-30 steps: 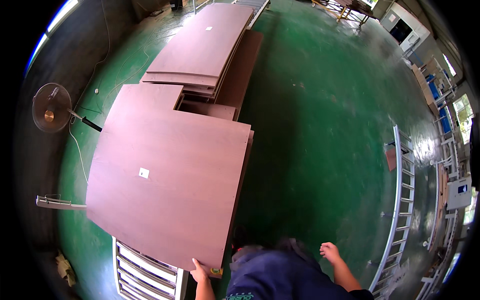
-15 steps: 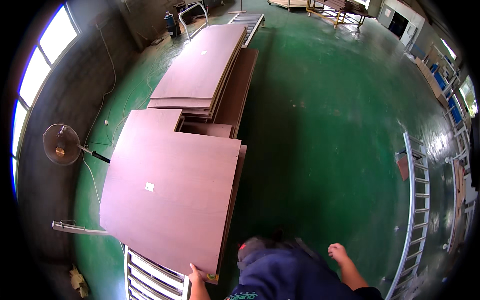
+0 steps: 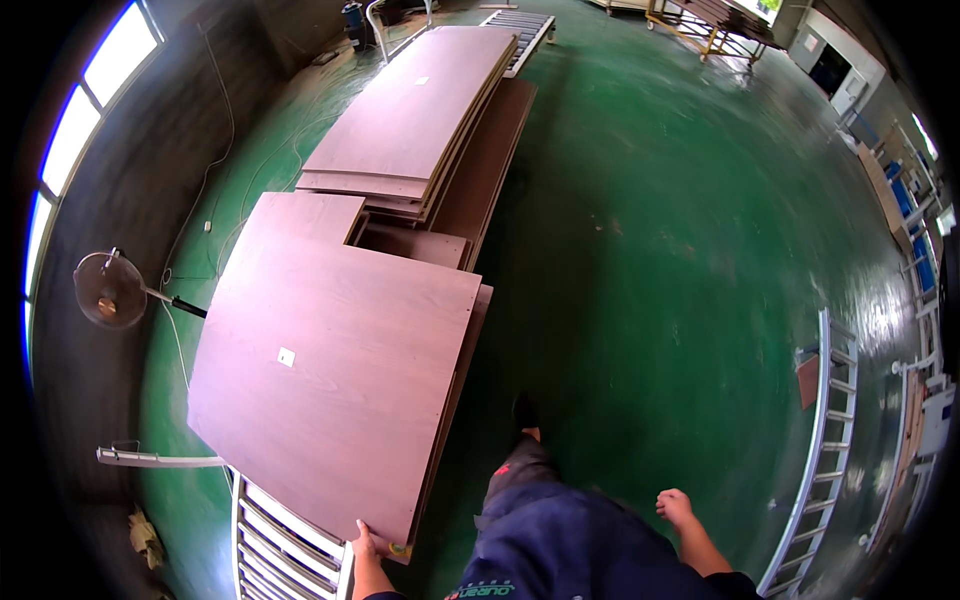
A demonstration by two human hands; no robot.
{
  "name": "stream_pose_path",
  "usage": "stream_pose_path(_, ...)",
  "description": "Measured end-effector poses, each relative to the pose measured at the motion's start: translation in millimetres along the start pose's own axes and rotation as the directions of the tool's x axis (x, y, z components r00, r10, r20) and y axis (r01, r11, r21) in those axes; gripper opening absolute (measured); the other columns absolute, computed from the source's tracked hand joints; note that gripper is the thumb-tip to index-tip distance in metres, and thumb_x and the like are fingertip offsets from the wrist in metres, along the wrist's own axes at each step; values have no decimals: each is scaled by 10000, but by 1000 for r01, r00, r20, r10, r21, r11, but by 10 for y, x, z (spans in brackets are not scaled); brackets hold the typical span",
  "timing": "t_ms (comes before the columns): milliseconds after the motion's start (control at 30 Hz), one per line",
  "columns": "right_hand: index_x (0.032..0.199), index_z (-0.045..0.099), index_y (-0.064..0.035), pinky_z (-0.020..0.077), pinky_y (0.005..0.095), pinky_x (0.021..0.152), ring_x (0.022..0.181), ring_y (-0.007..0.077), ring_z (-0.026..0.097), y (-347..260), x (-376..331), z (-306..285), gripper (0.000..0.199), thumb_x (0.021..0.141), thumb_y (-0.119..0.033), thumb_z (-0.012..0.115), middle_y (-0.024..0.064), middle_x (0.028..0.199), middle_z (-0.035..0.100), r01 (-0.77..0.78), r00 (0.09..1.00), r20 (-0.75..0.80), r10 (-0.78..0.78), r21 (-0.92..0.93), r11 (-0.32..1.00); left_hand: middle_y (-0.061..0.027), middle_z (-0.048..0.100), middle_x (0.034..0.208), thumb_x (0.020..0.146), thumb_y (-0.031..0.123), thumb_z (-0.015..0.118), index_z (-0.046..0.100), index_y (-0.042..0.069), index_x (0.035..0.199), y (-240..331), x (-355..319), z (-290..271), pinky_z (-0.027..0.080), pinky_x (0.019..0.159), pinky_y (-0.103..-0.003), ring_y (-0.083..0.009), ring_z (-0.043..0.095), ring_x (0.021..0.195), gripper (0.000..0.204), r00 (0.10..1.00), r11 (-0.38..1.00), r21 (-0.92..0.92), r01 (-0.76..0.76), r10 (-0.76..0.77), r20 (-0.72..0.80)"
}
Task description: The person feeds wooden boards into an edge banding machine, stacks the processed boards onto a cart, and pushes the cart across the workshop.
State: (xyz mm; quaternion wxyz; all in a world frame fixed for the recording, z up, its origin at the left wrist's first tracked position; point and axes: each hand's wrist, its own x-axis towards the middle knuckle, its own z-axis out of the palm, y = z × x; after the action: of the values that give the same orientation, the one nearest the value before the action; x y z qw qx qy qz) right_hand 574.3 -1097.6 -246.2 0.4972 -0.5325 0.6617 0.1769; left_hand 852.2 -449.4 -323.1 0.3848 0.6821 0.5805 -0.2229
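A large pinkish-brown wood panel (image 3: 340,330) with a notched far corner and a small white label lies on top of a stack at my left. My left hand (image 3: 366,545) is at its near edge, one digit laid on the top face and the other fingers partly hidden around the edge. Right beside these fingers, at the panel's near right corner, sits a small yellowish thing (image 3: 400,550), too small to name. My right hand (image 3: 676,506) hangs over the floor at my right side, fingers curled in with nothing visible in them.
Under the near panels runs a roller conveyor (image 3: 285,540). Beyond lies a second panel stack (image 3: 425,110). A fan (image 3: 110,290) stands left, with cables on the green floor (image 3: 640,260). At right is a ladder-like metal frame (image 3: 822,450); a loaded trolley (image 3: 705,40) stands far off.
My view has shifted, and a foot and leg of mine now show stepping forward beside the stack. My left hand stays at the panel's near edge; my right hand stays curled.
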Motion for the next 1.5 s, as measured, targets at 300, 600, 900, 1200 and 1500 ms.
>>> stream_pose_path(300, 998, 578, -79, 477, 283, 570, 692, 148, 592, -1719, 398, -261, 159, 868, -153, 527, 65, 840, 620, 119, 992, 54, -117, -25, 993, -206, 567, 1190, 848, 464, 620, 452, -71, 1251, 113, 83, 223, 485, 881, -411, -326, 587, 1049, 691, 976, 980, 99, 174, -158, -150)
stream_pose_path(600, 947, 572, -87, 442, 281, 477, 589, 139, 554, -1874, 1604, -675, 113, 853, -127, 524, 52, 741, 587, 66, 997, 30, -72, 152, 986, -240, 362, 1351, 774, 574, 622, 328, -6, 1340, 2009, -1475, 2729, 355, 1002, -496, -373, 369, 1254, 862, 716, 555, 824, -109, 619, -323)
stream_pose_path(900, 866, 641, -20, 449, 326, 504, 600, 168, 564, -2044, 3106, -1433, 179, 786, -166, 573, 67, 771, 616, 42, 998, 35, -50, 197, 979, -212, 539, 1107, 842, 303, 634, 492, -18, 1175, 3045, -3490, 6088, 464, 854, -382, -320, 554, 997, 484, 301, 243, 180, -953, 712, 635)
stream_pose_path(1200, 978, 550, -87, 458, 259, 469, 591, 157, 584, -4331, 4299, -2688, 145, 869, -175, 514, 74, 759, 599, 162, 985, -127, -117, 434, 886, -157, 658, 965, 835, 363, 598, 627, 22, 1044, 3482, -3663, 7470, 503, 800, -359, -259, 639, 892, 401, 579, 439, 426, -791, 311, 754)
stream_pose_path(1500, 893, 574, -68, 432, 266, 450, 540, 136, 542, -5979, 4687, -2575, 77, 850, -95, 516, 49, 664, 560, 54, 998, -28, -50, 210, 976, -165, 650, 693, 831, 386, 505, 684, 1, 859, 4501, -3134, 9080, 515, 678, -387, -286, 646, 696, 426, 793, 148, 799, -583, -110, 599)
